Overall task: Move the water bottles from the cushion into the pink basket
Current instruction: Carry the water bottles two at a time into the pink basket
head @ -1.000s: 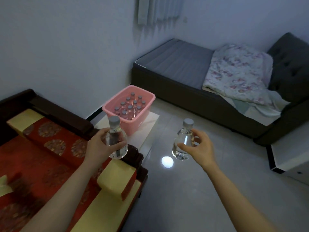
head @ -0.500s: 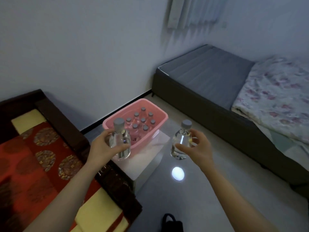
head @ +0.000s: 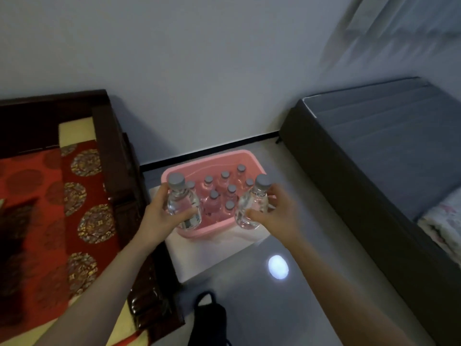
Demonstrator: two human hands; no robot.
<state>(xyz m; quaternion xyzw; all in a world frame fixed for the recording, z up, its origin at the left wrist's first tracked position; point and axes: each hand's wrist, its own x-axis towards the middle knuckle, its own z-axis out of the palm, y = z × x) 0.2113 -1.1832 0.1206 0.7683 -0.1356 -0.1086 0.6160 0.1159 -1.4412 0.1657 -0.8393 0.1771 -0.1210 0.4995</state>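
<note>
Left grip: my left hand is wrapped round the belly of a water bottle, thumb across the front, holding it upright.
Right grip: my right hand is clamped on a second bottle, which leans a little towards the other one.
Where they are: both bottles hang over the near rim of the pink basket, one at each near corner, not yet inside.
Handling: clear plastic, water inside, so I judge a modest weight and a smooth, slightly slippery wall that would dent if squeezed hard; the wide middle below the grey cap is the sound place to hold.
Basket contents: about eight capped bottles stand upright, packed towards the far side and middle; the open room looks to be just beyond my grips.
Basket's seat: a white tabletop, beside the red cushion at my left.
</note>
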